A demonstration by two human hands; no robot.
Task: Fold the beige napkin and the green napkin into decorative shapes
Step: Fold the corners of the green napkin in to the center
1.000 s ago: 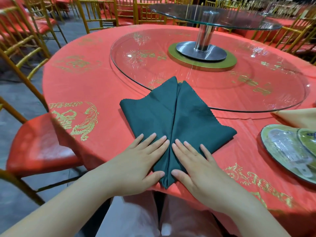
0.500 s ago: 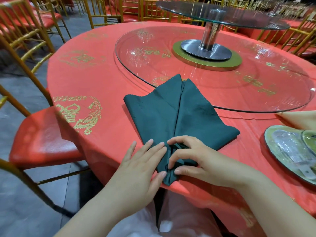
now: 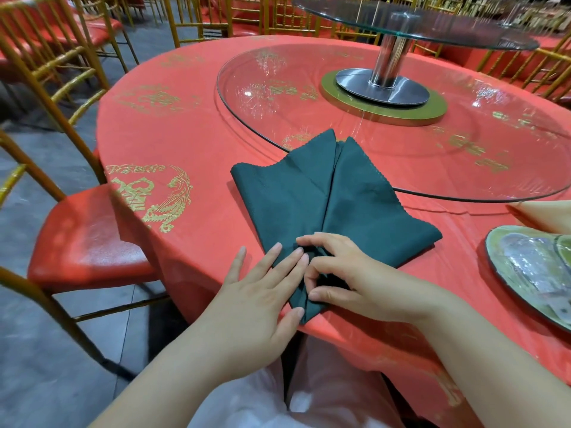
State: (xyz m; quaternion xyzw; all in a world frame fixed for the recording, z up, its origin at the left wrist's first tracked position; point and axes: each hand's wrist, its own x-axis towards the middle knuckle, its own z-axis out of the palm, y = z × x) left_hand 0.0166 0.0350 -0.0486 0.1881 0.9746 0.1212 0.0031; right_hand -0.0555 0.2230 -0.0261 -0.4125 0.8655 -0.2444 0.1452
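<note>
The dark green napkin (image 3: 327,199) lies on the red tablecloth, folded into a kite shape whose narrow tip points toward me at the table's near edge. My left hand (image 3: 262,291) lies flat with straight fingers pressing the napkin's left flap near the tip. My right hand (image 3: 346,270) has curled fingers and thumb pinching the cloth of the right flap near the centre seam. A corner of the beige napkin (image 3: 547,214) shows at the right edge.
A large glass turntable (image 3: 401,140) on a steel post fills the table's middle, its rim under the napkin's far points. A green patterned plate (image 3: 531,270) sits at the right. Gold chairs with red seats (image 3: 83,239) stand to the left and behind.
One second ago both hands lay flat on the napkin's tip. Since then my right hand's fingers have curled and pinched the right flap; my left hand stays flat.
</note>
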